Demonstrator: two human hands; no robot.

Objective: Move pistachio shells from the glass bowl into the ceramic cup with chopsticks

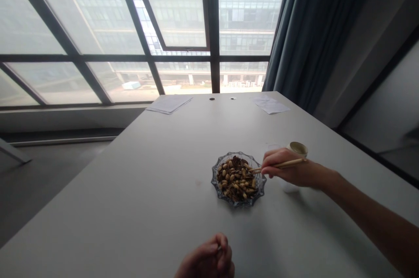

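My right hand (283, 165) is closed around a pair of wooden chopsticks (293, 163). Their tips reach into the right side of a scalloped glass bowl (238, 204), among a mix of pistachio-like nuts (231, 177) and darker, thin pieces. Partly hidden behind that hand stands a cup (298, 149), pale outside and greenish inside. Under the wrist shows a whitish object (290, 187), mostly covered, its kind unclear. At the bottom edge, nearer than the bowl, my left hand (212, 258) has its fingers curled in; a small bit shows between them, too small to name.
The white table (163, 190) extends to the window. Paper sheets (169, 104) lie at its far left corner, more paper (271, 104) at the far right. Two small round spots sit between them near the far edge. A dark curtain (301, 29) hangs at the right.
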